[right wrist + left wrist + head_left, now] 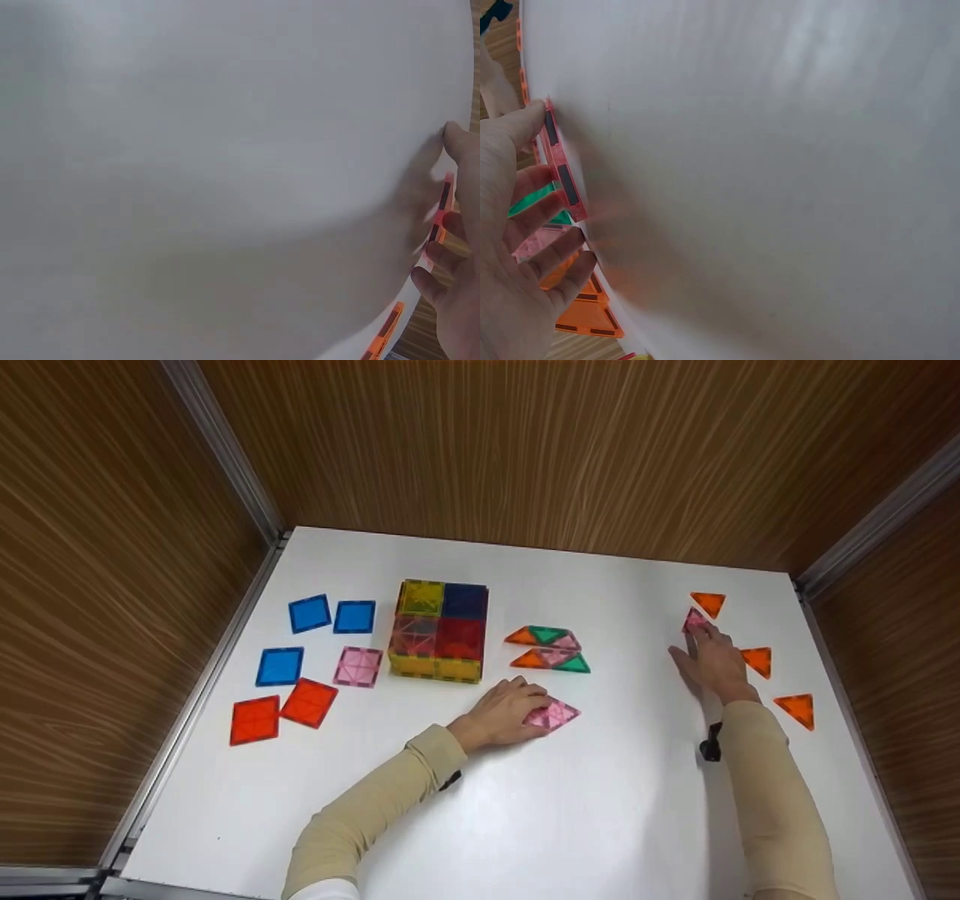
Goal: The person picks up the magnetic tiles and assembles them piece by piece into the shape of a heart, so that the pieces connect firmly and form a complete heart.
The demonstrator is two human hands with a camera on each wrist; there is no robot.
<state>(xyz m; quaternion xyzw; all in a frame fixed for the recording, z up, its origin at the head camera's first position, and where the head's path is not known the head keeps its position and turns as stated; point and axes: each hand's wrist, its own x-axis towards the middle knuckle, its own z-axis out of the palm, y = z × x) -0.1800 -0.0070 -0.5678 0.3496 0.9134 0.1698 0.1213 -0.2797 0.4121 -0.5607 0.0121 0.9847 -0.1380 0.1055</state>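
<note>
I register a white table (600, 825) bordered by a rear panel (525, 450), a left panel (112, 585) and a right panel (892, 615), all wood-grained. Metal rails (223, 450) line the corners. At table left, I log three blue squares (354, 616), two red squares (255, 720) and one pink square (358, 667).

White tabletop (585, 810): coloured tiles (561, 714) scattered flat; block (461, 639), seemingly tile-built.
</note>
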